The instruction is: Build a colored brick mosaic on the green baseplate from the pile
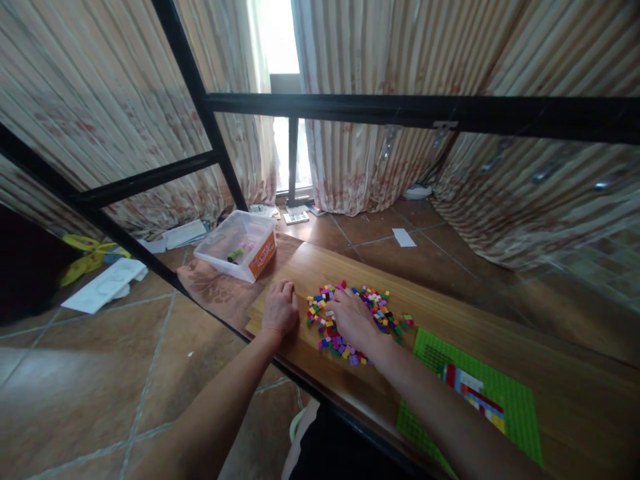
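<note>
A spread-out pile of small colourful toy bricks [377, 300] lies on a wooden board. My right hand [353, 320] reaches into the pile, fingers bent but apart over the bricks and touching some; its fingertips are partly hidden. To the left of the pile my left hand [281, 308] rests on the board, fingers curled in, and what it holds, if anything, is hidden. Under and beside my right forearm lies a green baseplate [515, 400]. Rows of red, white, blue and yellow bricks [473, 393] are built on it, partly covered by the arm.
A clear plastic box [235, 243] with an orange label and a few pieces inside stands beyond my left hand. Black metal rails [350, 103] cross in front of the striped curtains [400, 53]. Papers [107, 283] lie on the tiled floor [115, 360].
</note>
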Demonstrator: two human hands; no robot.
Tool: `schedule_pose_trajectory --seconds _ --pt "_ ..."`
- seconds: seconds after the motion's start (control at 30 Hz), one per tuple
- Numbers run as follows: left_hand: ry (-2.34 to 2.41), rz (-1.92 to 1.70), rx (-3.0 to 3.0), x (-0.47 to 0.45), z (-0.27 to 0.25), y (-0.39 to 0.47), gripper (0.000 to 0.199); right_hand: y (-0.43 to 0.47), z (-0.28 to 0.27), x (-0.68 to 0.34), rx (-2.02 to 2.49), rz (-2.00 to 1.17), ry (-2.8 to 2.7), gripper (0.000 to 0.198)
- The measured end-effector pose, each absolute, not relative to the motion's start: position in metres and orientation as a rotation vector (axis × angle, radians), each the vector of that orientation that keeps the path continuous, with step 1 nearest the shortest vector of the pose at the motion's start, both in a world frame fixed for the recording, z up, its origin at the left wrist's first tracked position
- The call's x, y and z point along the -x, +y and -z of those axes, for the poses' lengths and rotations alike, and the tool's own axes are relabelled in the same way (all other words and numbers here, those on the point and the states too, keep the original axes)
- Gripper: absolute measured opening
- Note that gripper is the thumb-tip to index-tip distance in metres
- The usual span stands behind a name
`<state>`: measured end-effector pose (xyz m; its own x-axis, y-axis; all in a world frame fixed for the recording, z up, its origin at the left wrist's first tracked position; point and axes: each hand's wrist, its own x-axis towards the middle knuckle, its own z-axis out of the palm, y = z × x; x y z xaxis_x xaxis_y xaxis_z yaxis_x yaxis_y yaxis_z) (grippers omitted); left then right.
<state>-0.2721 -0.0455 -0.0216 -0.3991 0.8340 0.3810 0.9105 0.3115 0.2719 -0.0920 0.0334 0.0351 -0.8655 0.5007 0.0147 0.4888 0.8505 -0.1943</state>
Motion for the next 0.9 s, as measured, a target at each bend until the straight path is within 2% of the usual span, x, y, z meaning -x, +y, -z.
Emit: schedule_pose_trajectory --seconds 0.3,0.47,0.57,0.63,0.9 --pt "-2.4 0.678 1.612 0.273 0.023 -0.046 0.019 0.032 -0.037 0.096 0.813 -0.267 -2.936 0.02" --pt "-2.395 0.692 1.62 0.274 0.021 -0.045 0.019 0.006 -0.054 0.076 0.825 -0.577 -2.534 0.017" --pt "-2.387 0.715 1.626 0.276 0.02 -0.044 0.021 -0.022 -0.061 0.05 0.859 -0.856 -2.308 0.017" --pt "-2.379 0.723 1.635 0.277 0.02 -0.043 0.023 -0.039 -0.06 0.026 0.889 -0.942 -2.184 0.023" --pt "-2.379 0.59 1.623 0.279 0.018 -0.041 0.029 -0.053 -0.035 -0.096 1.326 -0.886 -1.889 0.018"
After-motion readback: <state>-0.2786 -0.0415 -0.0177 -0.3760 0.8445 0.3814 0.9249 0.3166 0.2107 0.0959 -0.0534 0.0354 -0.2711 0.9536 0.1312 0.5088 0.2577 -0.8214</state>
